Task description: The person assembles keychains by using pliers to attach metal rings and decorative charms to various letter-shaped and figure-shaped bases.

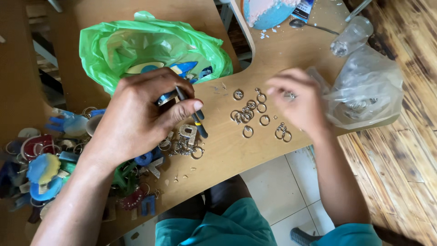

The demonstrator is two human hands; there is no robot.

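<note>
A pair of small pliers with dark, yellow-banded handles is gripped in the left hand, fingers curled round the handles, thumb pressed along the top; the tool's tip is hidden under the fingers, and a blue piece is seen at approx. the same spot. Just below that hand a cluster of finished keychains w/ metal rings and a grey letter-shaped charm is laid on the light brown wooden tabletop. The right hand is blurred, fingertips pinched together over what looks like a small metal ring; whether it is actually held cannot be told for certain. Between the two hands loose silver split rings are scattered on the wood. A crumpled green plastic bag w/ blue and cream shapes inside is placed behind the left hand. A clear plastic bag holding more rings is found right beside the right hand. A heap of coloured resin charms, red, blue, yellow, is piled at the far left edge.
</note>
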